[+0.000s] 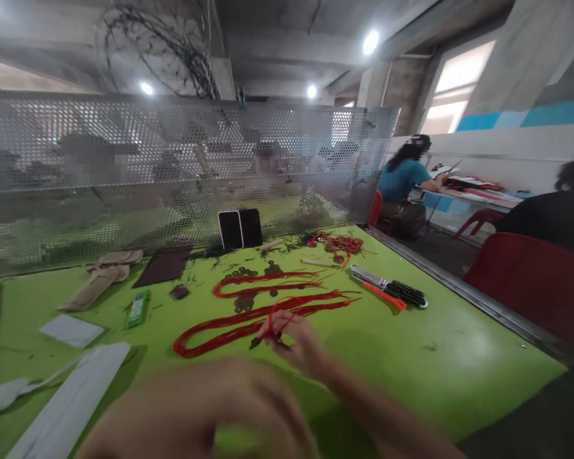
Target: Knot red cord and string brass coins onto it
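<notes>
My right hand (294, 338) reaches over the green table (440, 363) with its fingers pinched together on a red cord (280, 313) that loops up from the bundle, and a small dark piece shows at the fingertips. Long bundles of red cords (249, 322) lie stretched across the table just beyond it, with dark coin-like pieces (243, 301) among them. My left hand (196, 414) is very close to the camera at the bottom, smeared by motion, so its fingers cannot be made out.
Black-handled scissors (392, 288) and an orange tool (382, 294) lie at the right. Two phones (240, 229) lean on the perforated metal screen (124, 166). A green packet (138, 308), white sheets (71, 330) and beige cloth (100, 280) are at the left. People sit at the right.
</notes>
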`<state>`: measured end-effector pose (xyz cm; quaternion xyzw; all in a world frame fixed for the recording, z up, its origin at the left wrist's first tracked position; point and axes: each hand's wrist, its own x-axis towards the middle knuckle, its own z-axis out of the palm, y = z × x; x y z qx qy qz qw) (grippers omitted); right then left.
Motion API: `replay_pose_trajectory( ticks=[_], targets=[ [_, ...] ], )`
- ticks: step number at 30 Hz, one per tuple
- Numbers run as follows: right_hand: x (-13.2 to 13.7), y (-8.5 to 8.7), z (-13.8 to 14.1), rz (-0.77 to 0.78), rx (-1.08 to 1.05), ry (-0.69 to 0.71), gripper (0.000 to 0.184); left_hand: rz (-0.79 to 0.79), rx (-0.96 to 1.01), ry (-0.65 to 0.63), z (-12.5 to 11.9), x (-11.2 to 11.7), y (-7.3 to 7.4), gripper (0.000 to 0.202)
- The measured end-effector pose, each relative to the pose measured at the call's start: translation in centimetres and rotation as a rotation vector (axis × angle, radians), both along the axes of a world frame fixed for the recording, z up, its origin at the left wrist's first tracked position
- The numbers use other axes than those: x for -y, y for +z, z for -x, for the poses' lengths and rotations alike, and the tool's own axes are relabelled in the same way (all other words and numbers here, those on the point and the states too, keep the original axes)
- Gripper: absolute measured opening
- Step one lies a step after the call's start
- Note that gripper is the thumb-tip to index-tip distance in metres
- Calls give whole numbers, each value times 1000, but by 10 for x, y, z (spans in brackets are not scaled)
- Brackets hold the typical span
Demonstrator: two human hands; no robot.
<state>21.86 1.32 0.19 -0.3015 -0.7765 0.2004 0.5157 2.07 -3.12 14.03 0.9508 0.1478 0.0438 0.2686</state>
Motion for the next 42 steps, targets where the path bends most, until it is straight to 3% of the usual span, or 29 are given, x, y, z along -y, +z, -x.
replay_pose_trajectory(
  ticks=[2,4,6,9,13,20,24,27,32,37,42],
  targets=[
    [-2,4,-5,-10,-31,-59,10,77,168,187,-8,-34,5,24],
    [-5,6,-9,6,-46,-111,11,76,274,334,-12,-66,0,19],
    [-6,8,-11,39,-60,-149,13,85,305,478,-12,-89,-15,19],
    [-6,10,-14,42,-75,-200,14,183,266,494,-15,-104,-42,17],
    [-6,12,-17,-5,-69,-221,15,345,278,383,-24,-103,-66,21],
    [-4,16,-25,35,-39,-204,15,507,300,264,-33,-100,-79,20],
    [-4,12,-27,130,-73,-148,18,623,247,273,-34,-97,-82,19],
    [-4,7,-27,209,-148,-119,25,616,241,295,-35,-94,-82,19],
    [-2,6,-25,280,-276,-109,16,605,175,291,-34,-95,-85,19],
    [1,11,-25,284,-318,-152,13,616,244,313,-37,-94,-90,28],
    [1,6,-22,416,-328,-156,16,716,353,424,-39,-90,-90,29]
  ],
)
